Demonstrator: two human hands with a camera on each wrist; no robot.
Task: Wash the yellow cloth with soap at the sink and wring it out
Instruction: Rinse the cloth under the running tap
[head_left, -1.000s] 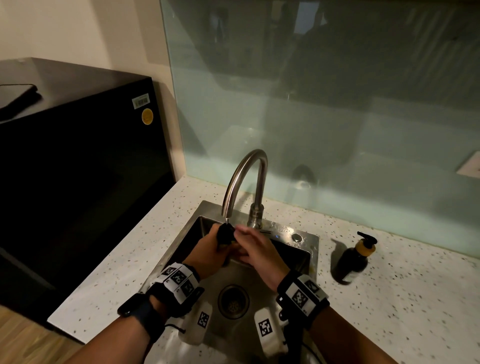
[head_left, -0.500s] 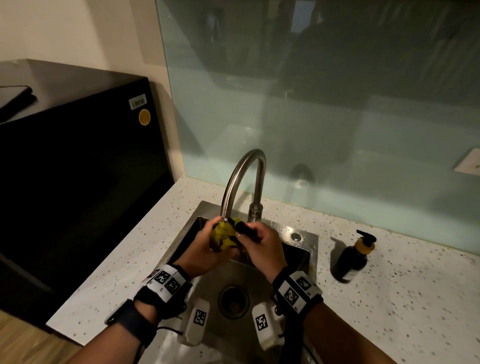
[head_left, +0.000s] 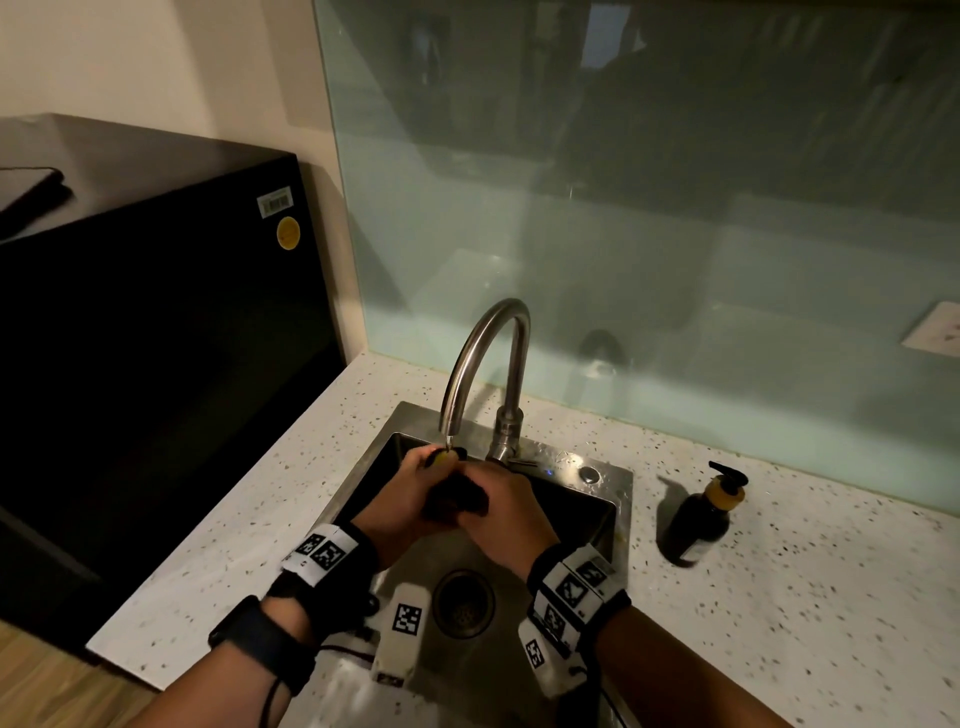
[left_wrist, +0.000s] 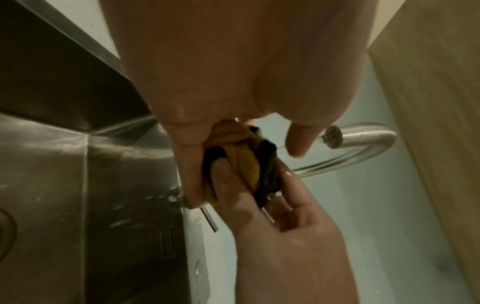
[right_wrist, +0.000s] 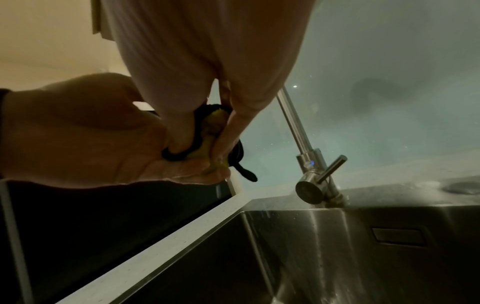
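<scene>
The yellow cloth (left_wrist: 244, 162) with dark edging is bunched into a small wad (head_left: 445, 458) just under the spout of the curved steel tap (head_left: 488, 358), over the steel sink (head_left: 597, 525). My left hand (head_left: 410, 499) grips the wad from the left, fingers curled over it (left_wrist: 187, 164). My right hand (head_left: 498, 509) pinches it from the right, thumb and fingers pressed into the cloth (right_wrist: 205, 131). Most of the cloth is hidden between the two hands.
A dark soap pump bottle (head_left: 706, 514) stands on the speckled counter (head_left: 805, 597) right of the sink. A black appliance (head_left: 145, 338) fills the left side. The tap lever (right_wrist: 327, 170) sticks out at the sink's back rim, and the drain (head_left: 464, 603) lies below my wrists.
The hands have closed tighter round the cloth and dropped slightly; the yellow that showed half a second ago is now almost covered.
</scene>
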